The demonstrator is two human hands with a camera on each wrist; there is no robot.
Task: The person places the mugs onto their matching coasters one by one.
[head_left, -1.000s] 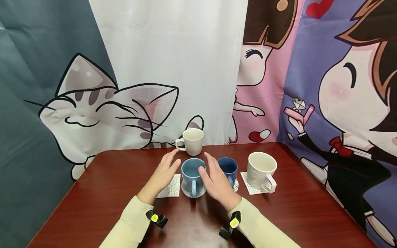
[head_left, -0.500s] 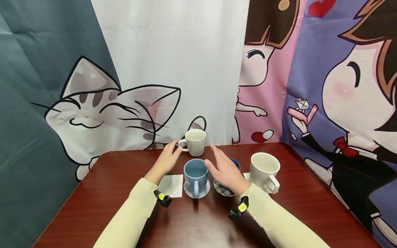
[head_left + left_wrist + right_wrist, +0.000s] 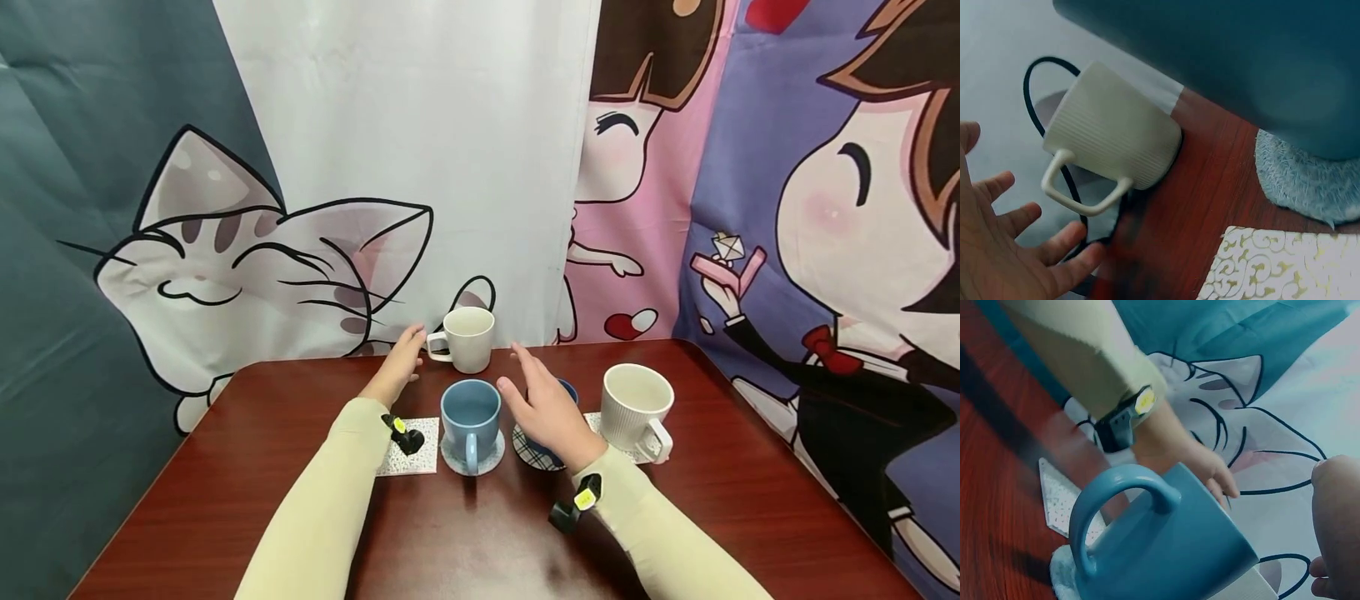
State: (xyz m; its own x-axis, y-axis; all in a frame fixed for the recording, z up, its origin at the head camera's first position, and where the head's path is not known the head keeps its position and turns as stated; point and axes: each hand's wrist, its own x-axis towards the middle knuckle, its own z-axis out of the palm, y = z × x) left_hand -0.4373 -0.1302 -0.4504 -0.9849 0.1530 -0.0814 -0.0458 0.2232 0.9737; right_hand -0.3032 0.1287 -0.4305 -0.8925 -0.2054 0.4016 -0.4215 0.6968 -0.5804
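Note:
My left hand (image 3: 397,367) reaches past the light blue mug (image 3: 467,417) with its fingers spread, close to the handle of the off-white mug (image 3: 474,343) at the back. In the left wrist view, a small gap separates those fingers from the ribbed off-white mug (image 3: 1116,125). Fingers extended, my right hand (image 3: 551,412) hovers in front of the dark blue mug (image 3: 570,389) and hides most of it. It holds nothing. The light blue mug stands upright on a round fuzzy coaster (image 3: 489,460), its handle toward me.
At the right, a ribbed cream mug (image 3: 628,412) stands on a square coaster (image 3: 592,421). A white patterned square coaster (image 3: 423,458) lies left of the light blue mug. Under the dark blue mug is a plaid round coaster (image 3: 534,457). A printed curtain (image 3: 420,167) borders the table.
My left hand has moved forward and turned, toward the back mug's handle. The right hand has shifted right and slightly forward, away from the light blue mug. The mugs stay where they were.

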